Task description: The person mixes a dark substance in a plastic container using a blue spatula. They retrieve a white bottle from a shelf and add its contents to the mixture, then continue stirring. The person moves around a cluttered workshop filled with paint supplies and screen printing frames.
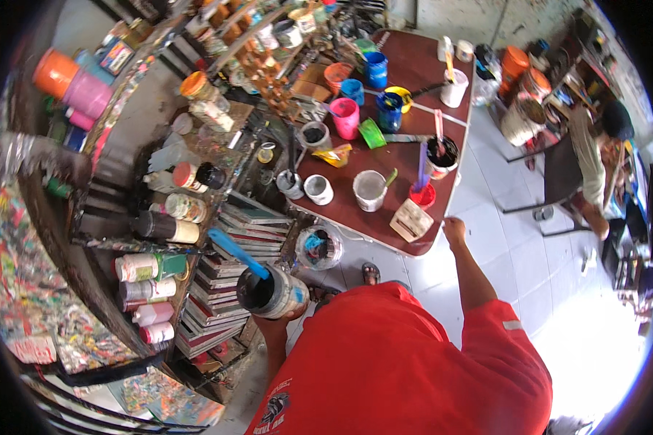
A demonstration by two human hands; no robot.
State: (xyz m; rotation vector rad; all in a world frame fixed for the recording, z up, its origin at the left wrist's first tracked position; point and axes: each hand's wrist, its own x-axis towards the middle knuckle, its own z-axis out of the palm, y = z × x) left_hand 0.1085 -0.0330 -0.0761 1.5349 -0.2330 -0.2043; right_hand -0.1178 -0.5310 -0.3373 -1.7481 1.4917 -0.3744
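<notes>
My left hand (277, 325) is closed around a paint tub (294, 296), gripping it from below at its side. The tub's inside is dark, and a blue spatula (237, 251) leans out of it to the left. My right hand (455, 230) hangs beside the near right corner of the dark red table (326, 196), its fingers curled, with nothing visible in them. Nearest to that hand on the table are an off-white square container (412, 220) and a red paint pot (422, 196). Close by stands a tub of dark paint (441, 154) with a stick in it.
Several paint pots, among them a pink cup (345, 118) and a white tub (370, 190), crowd the table. Stacked frames (214, 301) and a shelf with bottles (167, 226) line the left. A bucket (319, 247) stands on the floor. Another person (595, 159) sits at the right.
</notes>
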